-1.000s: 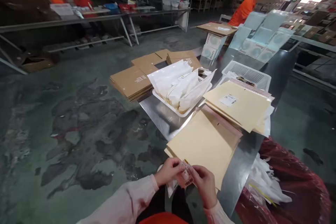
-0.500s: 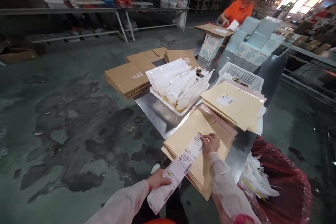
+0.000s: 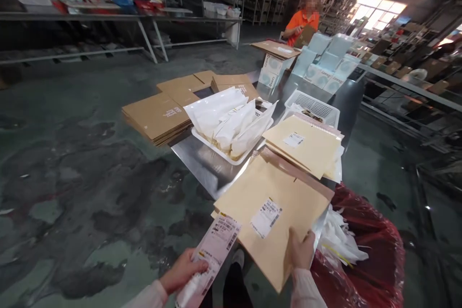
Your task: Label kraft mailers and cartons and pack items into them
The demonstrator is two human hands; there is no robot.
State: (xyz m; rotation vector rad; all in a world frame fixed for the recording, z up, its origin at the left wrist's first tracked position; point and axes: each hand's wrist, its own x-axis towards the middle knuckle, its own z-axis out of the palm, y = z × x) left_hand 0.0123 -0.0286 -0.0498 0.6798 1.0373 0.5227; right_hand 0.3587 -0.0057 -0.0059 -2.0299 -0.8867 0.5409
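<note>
My left hand is closed round a strip of printed shipping labels, held beside the near left edge of the envelopes. My right hand grips the near right edge of the top tan mailing envelope, which looks slightly bent there. A white label lies on that envelope, left of its middle. More tan envelopes sit under it at the table corner. Just beyond lies another pile of tan envelopes, the top one bearing a label.
On the metal table stand a white tray of white bags, a white basket, flat cardboard and stacked boxes. A red plastic-lined bin is at right. A person in orange stands at the far end.
A label now lies on the top envelope. My right hand has moved from the strip's far end to the envelope's near right edge. The strip in my left hand has moved down and left.
</note>
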